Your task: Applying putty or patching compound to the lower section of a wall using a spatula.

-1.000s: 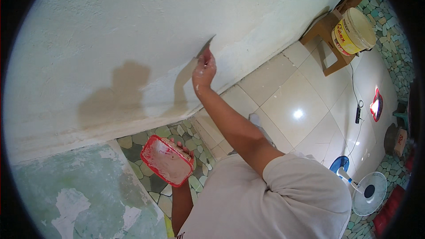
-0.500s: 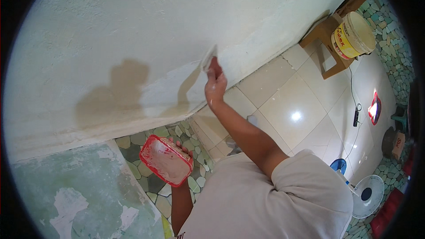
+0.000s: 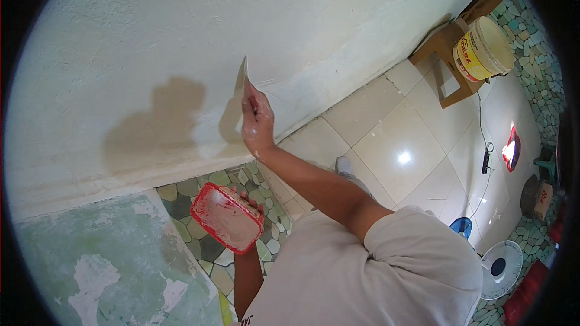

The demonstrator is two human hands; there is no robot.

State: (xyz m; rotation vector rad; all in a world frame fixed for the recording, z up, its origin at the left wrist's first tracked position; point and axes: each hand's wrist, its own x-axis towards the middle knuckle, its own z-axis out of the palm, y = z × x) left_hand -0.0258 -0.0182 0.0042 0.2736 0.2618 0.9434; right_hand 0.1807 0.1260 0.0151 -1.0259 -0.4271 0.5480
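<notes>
My right hand (image 3: 258, 122) pinches a thin, flat putty scraper (image 3: 246, 72), seen nearly edge-on, with its tip at the white wall (image 3: 151, 30). White smears mark the knuckles. Below and to the left, my left hand (image 3: 252, 203) is wrapped around the far side of a red-rimmed rectangular tub (image 3: 229, 220). Pale, pinkish-white paste lies inside the tub. Only some fingertips of that hand show past the tub's edge. The wall carries a rough patch at upper left and a faint ridge near the scraper.
A white-and-yellow bucket (image 3: 483, 51) stands on a brown stool (image 3: 444, 54) at the upper right. A fan (image 3: 501, 268), a cable with a black socket block (image 3: 486, 161) and a red object (image 3: 511, 150) sit on the tiled floor. A green, white-blotched panel (image 3: 121, 259) lies lower left.
My right hand has swept left along the wall with the scraper, which has turned nearly edge-on. My left hand and the tub have hardly moved.
</notes>
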